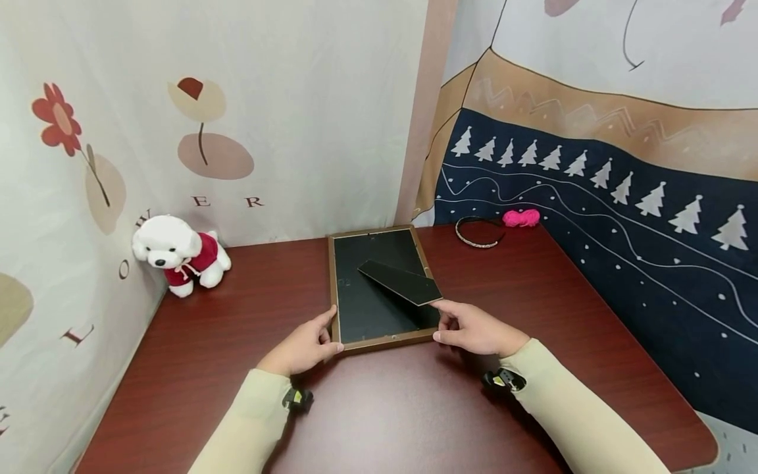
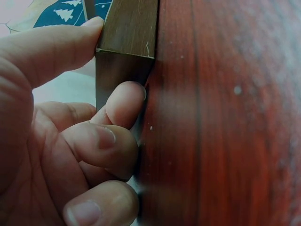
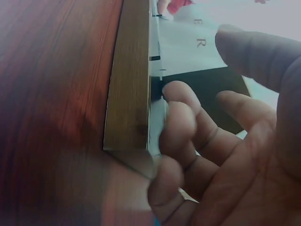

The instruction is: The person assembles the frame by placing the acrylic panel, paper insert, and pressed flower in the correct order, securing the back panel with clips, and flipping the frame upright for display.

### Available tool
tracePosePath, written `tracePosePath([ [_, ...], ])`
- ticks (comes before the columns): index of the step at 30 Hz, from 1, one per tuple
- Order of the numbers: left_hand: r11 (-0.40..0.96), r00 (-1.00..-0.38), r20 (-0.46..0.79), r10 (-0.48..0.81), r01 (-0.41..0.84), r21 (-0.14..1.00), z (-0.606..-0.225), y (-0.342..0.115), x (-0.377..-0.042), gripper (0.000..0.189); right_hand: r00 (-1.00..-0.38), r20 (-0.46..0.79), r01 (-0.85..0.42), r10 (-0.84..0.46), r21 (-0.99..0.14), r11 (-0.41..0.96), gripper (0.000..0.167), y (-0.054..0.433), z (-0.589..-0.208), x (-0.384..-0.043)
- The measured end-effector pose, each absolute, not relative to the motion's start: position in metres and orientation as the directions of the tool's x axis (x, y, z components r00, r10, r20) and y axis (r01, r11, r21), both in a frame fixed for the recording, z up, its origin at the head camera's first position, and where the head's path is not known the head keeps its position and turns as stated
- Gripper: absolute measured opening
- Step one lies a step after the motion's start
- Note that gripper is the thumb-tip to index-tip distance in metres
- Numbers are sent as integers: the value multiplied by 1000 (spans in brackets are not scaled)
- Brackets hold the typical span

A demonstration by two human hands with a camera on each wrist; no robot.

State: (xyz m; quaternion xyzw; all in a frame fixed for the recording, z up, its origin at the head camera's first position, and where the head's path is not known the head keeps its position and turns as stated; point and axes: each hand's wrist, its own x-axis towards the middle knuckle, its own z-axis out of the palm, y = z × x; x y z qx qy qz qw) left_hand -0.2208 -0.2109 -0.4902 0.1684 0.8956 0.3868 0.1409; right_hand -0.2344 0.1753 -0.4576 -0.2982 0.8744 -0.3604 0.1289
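Observation:
A picture frame (image 1: 379,342) lies on the table, its black backing (image 1: 355,309) facing up. Its tapered black stand (image 1: 403,282) is lifted at an angle from the backing. My left hand (image 1: 301,347) holds the near left corner, the thumb on the near edge and the other fingers curled by the left side. My right hand (image 1: 478,327) is at the near right corner, its index fingertip right at the wide end of the stand. In the right wrist view, the right thumb (image 3: 254,52) stands apart from the wooden frame, while bent fingers (image 3: 176,125) lie along its side.
A white toy dog (image 1: 177,253) in a red top sits at the table's left edge. Toward the back right are a headband (image 1: 476,245) and a bundle of pink yarn (image 1: 521,218). Printed curtains (image 1: 308,131) border the dark red table (image 1: 379,421) behind.

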Motion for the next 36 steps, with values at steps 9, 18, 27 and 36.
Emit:
tracePosePath([
  [9,643,-905,-124,407,187,742,-490,-211,-221,91,-806,15,-465,-591,-634,618,12,153,-463,-257],
  [18,650,-902,-131,411,189,736,-492,-209,-222,91,-803,-36,-444,-594,-628,639,32,144,-468,-272],
  [27,661,-908,-147,392,168,731,-491,-210,-222,91,-789,-60,-399,-611,-706,585,52,143,-469,-276],
  [36,658,-908,-147,393,166,734,-492,-210,-222,91,-808,-68,-387,-585,-687,615,42,140,-470,-278],
])
